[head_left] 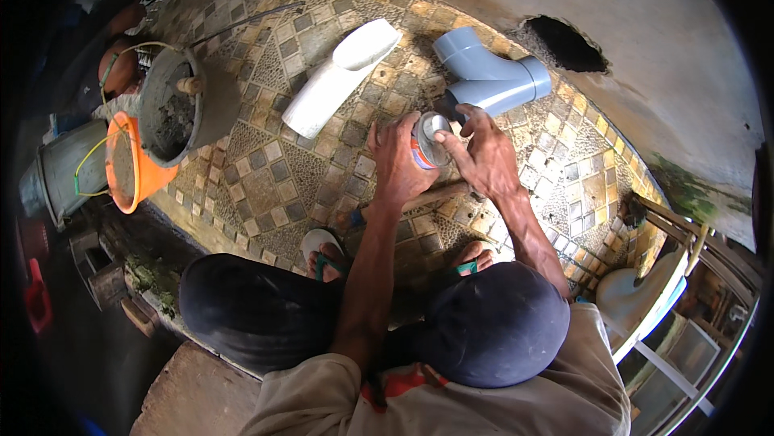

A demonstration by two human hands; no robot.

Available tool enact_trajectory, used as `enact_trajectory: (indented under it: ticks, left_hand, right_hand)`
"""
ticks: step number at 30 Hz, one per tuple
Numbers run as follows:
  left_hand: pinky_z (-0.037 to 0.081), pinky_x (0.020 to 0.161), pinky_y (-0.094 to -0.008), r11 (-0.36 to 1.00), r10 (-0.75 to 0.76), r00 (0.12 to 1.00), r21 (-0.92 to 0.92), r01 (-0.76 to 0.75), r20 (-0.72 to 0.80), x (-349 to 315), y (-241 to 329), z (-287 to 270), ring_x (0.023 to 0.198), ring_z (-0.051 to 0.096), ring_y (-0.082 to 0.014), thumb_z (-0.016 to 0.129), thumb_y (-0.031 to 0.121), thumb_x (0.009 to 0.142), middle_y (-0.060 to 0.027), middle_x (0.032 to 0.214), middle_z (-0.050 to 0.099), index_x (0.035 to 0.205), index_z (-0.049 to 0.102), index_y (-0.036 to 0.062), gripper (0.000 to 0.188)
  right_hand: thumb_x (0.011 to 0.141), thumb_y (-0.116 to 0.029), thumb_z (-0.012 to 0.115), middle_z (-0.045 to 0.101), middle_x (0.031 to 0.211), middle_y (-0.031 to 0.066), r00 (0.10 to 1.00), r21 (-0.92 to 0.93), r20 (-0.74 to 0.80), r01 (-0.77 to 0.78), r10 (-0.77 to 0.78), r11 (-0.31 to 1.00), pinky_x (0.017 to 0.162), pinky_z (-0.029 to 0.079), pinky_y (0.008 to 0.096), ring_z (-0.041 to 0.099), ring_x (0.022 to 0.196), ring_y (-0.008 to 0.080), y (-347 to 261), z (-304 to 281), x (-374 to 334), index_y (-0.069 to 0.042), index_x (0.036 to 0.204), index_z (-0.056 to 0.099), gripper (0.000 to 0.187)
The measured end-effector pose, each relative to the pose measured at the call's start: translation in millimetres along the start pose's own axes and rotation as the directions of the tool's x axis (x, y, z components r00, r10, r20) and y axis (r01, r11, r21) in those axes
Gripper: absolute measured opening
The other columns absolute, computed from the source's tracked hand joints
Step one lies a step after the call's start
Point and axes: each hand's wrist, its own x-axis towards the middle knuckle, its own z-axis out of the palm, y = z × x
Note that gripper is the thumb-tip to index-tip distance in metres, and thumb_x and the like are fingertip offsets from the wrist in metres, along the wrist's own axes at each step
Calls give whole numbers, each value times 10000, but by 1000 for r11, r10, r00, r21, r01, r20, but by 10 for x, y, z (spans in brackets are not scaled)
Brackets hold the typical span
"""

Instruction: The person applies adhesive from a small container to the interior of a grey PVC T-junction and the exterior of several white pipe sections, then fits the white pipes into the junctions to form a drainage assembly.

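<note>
One grey fitting (498, 84) beyond the can (423, 155).

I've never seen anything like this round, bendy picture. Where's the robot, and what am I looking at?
There is no robot here: these are a person's own bare hands. The camera sits on the person's head and looks down, so left in the picture is the person's left. Its wide fisheye lens makes straight edges curve toward the rim.

The left hand holds a small can, while the right hand has its thumb at the can's grey top.

Beyond them, on the patterned floor, lie a white pipe piece and a blue-grey branched pipe fitting. Off to the left are an orange bucket and a dark grey bucket.
</note>
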Motion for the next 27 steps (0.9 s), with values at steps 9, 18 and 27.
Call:
enact_trajectory:
  ticks: [9, 18, 27]
  left_hand:
    - [231, 1221, -616, 997, 0, 998, -80, -5, -68, -67, -73, 17, 1297, 562, -346, 899, 213, 683, -141, 1318, 616, 1416, 480, 104, 851]
    - [263, 1188, -575, 994, 64, 997, -81, -68, -47, 56, 70, -67, 1289, 563, -338, 963, 357, 649, -158, 1334, 619, 1449, 494, 89, 965]
    - [478, 1098, -431, 499, -241, 970, -856, 133, 10, 143, 579, -366, 1285, 582, -258, 713, 436, 1004, -179, 1402, 591, 1564, 412, 21, 759]
  right_hand:
    - [1053, -418, 650, 717, 859, 250, 987, -79, -39, 153, -156, 985, 646, 594, 534, 733, 750, 447, 107, 636, 139, -25, 1047, 530, 411]
    - [1115, -384, 529, 662, 639, 167, 979, -78, -147, 128, -138, 989, 518, 566, 489, 684, 552, 364, -44, 482, 195, -20, 1063, 535, 367]
    - [1119, -433, 468, 721, 843, 306, 961, 139, -123, -231, 248, 963, 726, 560, 526, 734, 787, 458, -330, -231, 290, 31, 1023, 623, 498]
